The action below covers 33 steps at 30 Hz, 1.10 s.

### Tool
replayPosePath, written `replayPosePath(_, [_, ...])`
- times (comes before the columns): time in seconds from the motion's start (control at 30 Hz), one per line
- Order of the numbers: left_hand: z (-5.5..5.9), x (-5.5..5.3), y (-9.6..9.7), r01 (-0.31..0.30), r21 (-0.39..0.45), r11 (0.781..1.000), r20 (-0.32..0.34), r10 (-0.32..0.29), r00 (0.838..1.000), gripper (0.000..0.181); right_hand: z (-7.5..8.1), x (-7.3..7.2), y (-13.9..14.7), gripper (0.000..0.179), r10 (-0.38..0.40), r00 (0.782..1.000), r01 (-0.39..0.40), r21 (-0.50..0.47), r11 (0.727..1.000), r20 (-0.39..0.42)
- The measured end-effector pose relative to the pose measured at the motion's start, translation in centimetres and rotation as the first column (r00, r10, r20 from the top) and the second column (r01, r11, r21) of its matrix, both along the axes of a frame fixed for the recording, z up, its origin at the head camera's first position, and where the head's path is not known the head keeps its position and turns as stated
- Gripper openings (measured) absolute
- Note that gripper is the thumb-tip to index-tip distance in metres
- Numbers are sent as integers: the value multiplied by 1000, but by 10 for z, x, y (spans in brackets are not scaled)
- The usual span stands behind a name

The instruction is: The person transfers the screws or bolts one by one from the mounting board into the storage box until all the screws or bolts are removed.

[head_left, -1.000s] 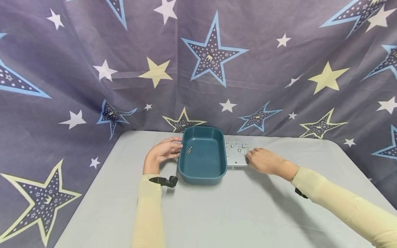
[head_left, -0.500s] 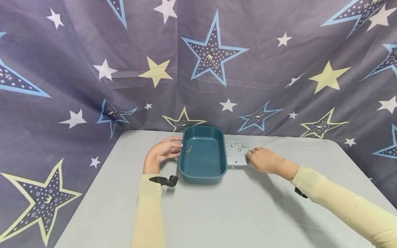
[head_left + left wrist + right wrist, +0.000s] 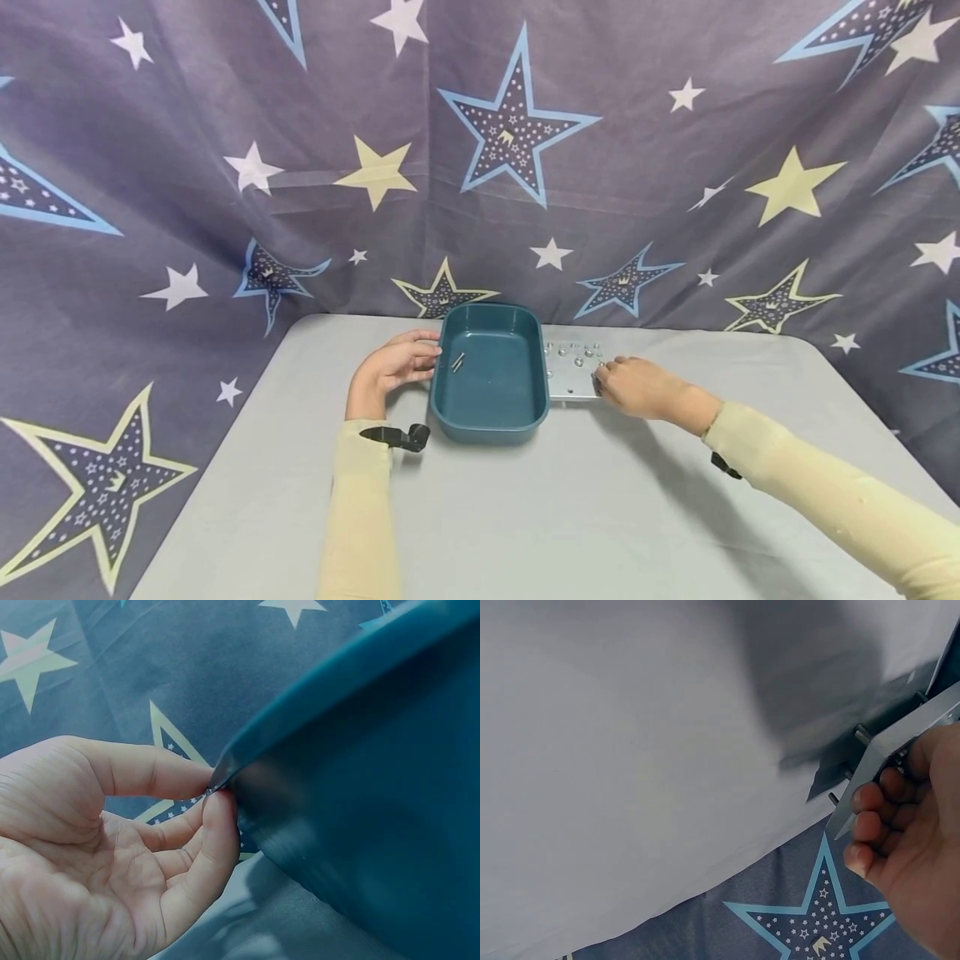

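A deep teal plastic tray (image 3: 491, 400) stands on the table. My left hand (image 3: 397, 364) pinches its left rim between thumb and finger; the left wrist view shows the pinch close up. Against the tray's right side is a silver metal plate (image 3: 573, 383) with several bolts and nuts (image 3: 579, 362) on top. Bolt shanks (image 3: 862, 733) stick out under the plate in the right wrist view. My right hand (image 3: 633, 387) is at the plate's right edge, with curled fingers pinching a small metal fastener (image 3: 901, 754), mostly hidden by the hand.
Two short metal pins or screws (image 3: 458, 363) lie inside the tray near its left wall. A pale grey cloth (image 3: 480, 517) covers the table. Behind its back edge hangs a dark curtain (image 3: 637, 167) printed with stars.
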<state>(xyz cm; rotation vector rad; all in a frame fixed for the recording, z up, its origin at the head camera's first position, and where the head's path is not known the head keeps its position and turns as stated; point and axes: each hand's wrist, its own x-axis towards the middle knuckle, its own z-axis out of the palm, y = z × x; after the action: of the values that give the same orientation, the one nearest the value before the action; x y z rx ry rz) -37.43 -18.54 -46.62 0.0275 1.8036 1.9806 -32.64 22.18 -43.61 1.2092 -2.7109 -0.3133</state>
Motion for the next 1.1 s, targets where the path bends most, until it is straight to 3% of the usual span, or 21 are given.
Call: replayPosePath(1.1, [-1, -1, -1, -4, 3, 1000, 15, 4, 1000, 55, -1, -1, -2, 13, -13, 1000, 14, -12, 1000, 16])
